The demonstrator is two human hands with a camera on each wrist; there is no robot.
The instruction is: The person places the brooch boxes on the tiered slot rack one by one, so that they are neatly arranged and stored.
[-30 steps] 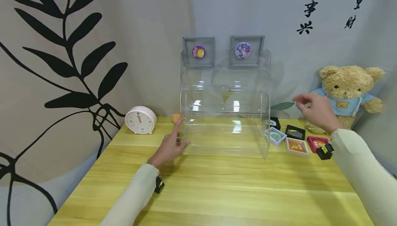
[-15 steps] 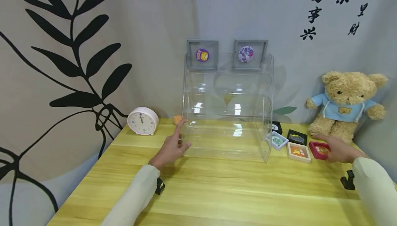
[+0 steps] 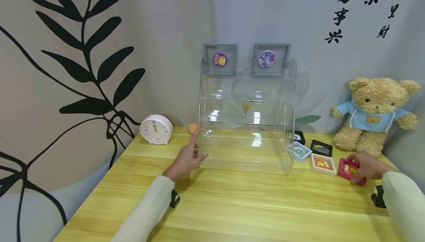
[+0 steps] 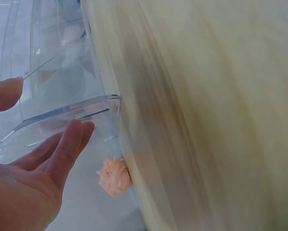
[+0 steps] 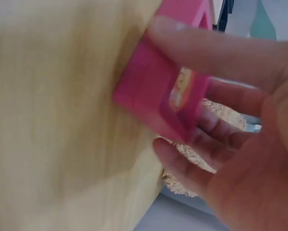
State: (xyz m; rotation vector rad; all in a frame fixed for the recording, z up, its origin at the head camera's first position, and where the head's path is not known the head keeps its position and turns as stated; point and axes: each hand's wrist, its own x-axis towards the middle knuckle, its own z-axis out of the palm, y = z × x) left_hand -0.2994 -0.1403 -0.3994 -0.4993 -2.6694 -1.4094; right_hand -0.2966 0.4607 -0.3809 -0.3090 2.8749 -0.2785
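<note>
A clear tiered acrylic stand (image 3: 247,124) stands on the table. My left hand (image 3: 185,159) is at its left side, fingers nearly straight and touching the side panel (image 4: 67,108), thumb apart from them toward the front; this left hand (image 4: 33,178) has a gap between thumb and fingers. My right hand (image 3: 370,166) grips a pink-red square box (image 3: 345,168) by its right side. Seen from the right wrist, the right hand (image 5: 249,120) has its thumb across the tilted pink box (image 5: 146,79) and fingers behind it. Two grey frames (image 3: 211,65) (image 3: 259,68) sit on the top tier.
Beside the stand's right side lie a cream box (image 3: 322,173), a pale blue box (image 3: 301,157) and two black boxes (image 3: 321,148) (image 3: 300,138). A teddy bear (image 3: 373,120) sits behind my right hand. Left stand a white clock (image 3: 156,129) and an orange object (image 3: 193,128).
My right hand came down from in front of the bear to the pink box, took hold of it and shifted it slightly, tilting it. My left hand stays at the stand's side.
</note>
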